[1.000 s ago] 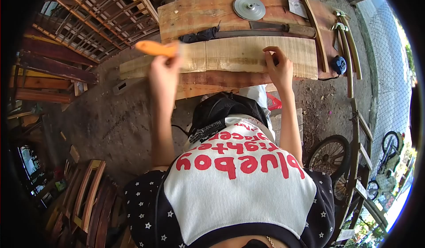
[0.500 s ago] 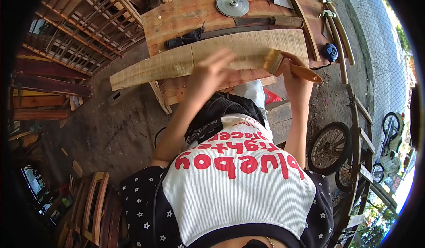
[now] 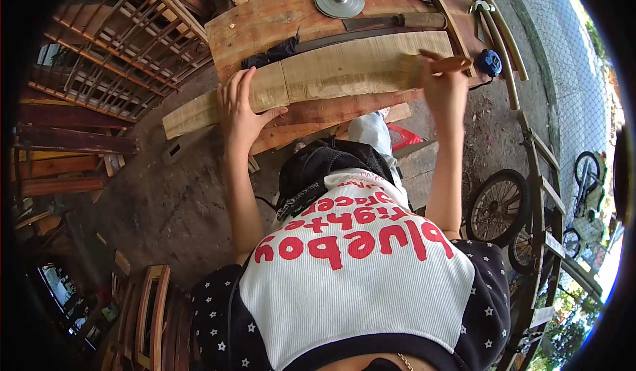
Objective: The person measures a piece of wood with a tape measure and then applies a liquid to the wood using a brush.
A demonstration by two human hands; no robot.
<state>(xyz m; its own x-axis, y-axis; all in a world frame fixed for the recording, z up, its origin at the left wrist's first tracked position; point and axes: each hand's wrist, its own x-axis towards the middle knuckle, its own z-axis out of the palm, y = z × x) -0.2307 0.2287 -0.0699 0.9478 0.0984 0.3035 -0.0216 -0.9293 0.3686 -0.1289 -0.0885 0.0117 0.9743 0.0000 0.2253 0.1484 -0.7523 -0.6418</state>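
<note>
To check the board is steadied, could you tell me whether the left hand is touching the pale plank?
Touching: the head view shows the left hand lying flat on the pale plank near its left end, fingers spread across its surface.

Left hand (image 3: 240,114), earlier mid-plank, now lies flat on the plank's (image 3: 331,73) left part; right hand (image 3: 442,86) has carried the brush (image 3: 430,65) up to the plank's right end.

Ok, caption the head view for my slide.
Left hand steadies a pale board while the right hand brushes its end.
</note>
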